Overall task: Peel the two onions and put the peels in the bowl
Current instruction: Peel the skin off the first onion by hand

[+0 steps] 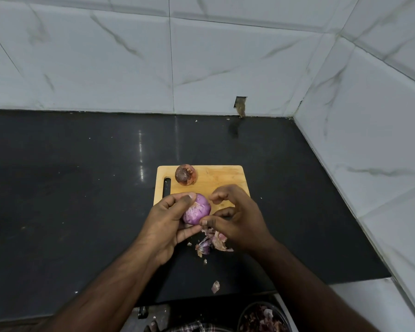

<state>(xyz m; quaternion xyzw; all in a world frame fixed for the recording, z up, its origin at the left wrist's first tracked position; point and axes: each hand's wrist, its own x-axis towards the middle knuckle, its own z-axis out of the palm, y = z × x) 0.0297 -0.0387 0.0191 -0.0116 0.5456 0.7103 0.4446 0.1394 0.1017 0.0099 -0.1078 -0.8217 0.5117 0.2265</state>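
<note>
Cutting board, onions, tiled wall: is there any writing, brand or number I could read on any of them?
None: no readable text in this view.
The cutting board, the peeled onion, the unpeeled onion, the wall tiles and the counter bear no words, labels or numbers.

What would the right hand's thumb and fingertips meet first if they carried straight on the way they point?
Probably the peeled purple onion, held in the left hand. The right hand points left toward it, its thumb apparently already at its lower edge.
</note>
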